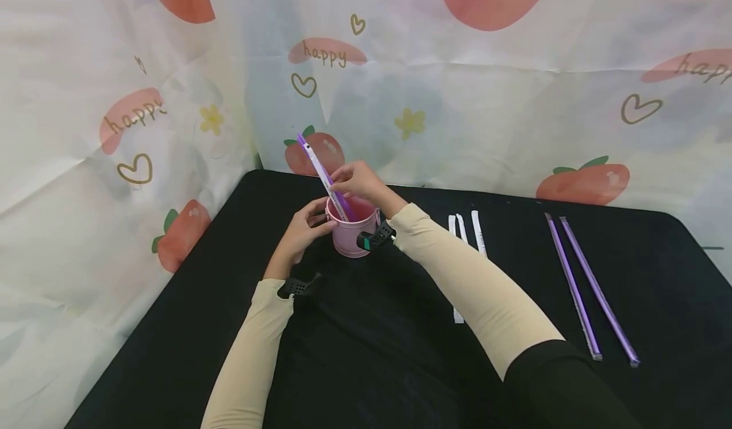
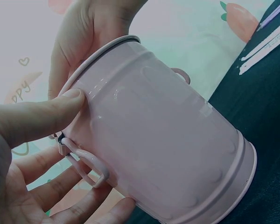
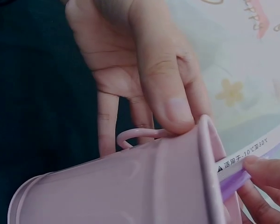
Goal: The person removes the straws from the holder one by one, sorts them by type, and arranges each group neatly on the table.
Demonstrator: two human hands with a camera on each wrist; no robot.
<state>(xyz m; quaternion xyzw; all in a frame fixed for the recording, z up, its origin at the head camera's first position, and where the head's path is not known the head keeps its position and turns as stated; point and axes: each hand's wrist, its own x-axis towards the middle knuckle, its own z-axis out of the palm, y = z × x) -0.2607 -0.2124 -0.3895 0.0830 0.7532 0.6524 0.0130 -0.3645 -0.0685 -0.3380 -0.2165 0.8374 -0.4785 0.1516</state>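
Note:
A pink metal bucket (image 1: 347,241) stands upright on the black table. My left hand (image 1: 300,233) holds its left side, the thumb laid just below the rim and the other fingers around the side by a small looped handle (image 2: 87,163). My right hand (image 1: 366,183) is over the mouth of the bucket, pinching a straw with a white printed face (image 3: 245,156) that leans to the left. Purple straw (image 3: 233,184) shows close beside the white face, inside the rim. Their lower ends are hidden in the bucket.
Several thin white strips (image 1: 479,232) lie right of the bucket, partly covered by my right sleeve. Farther right, two long purple straws (image 1: 600,294) lie side by side. Behind the table hangs a pale cloth (image 1: 486,111) printed with fruit and hearts.

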